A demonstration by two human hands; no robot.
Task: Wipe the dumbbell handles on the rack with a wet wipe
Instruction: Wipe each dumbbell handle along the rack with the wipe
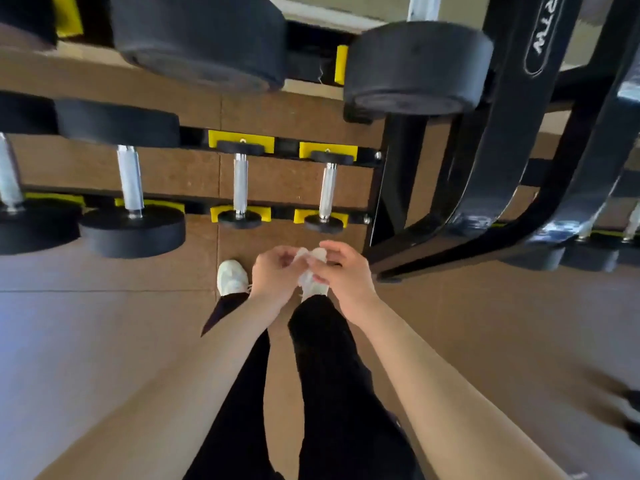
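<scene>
I look straight down at the lower tier of a black dumbbell rack (284, 213) with yellow cradles. Several dumbbells lie across it, their steel handles showing: a small one (327, 190) at the right end, another small one (240, 183) to its left, and a bigger one (130, 178) further left. Just in front of the small right dumbbell, my left hand (273, 275) and my right hand (341, 271) meet and pinch a crumpled white wet wipe (310, 263) between their fingers. Neither hand touches the rack.
Large black dumbbell heads (197, 36) hang over from the upper tier. The rack's curved black side frame (491, 168) stands at the right. My white shoes (231, 277) and black trousers are below, on a brown rubber floor (104, 306).
</scene>
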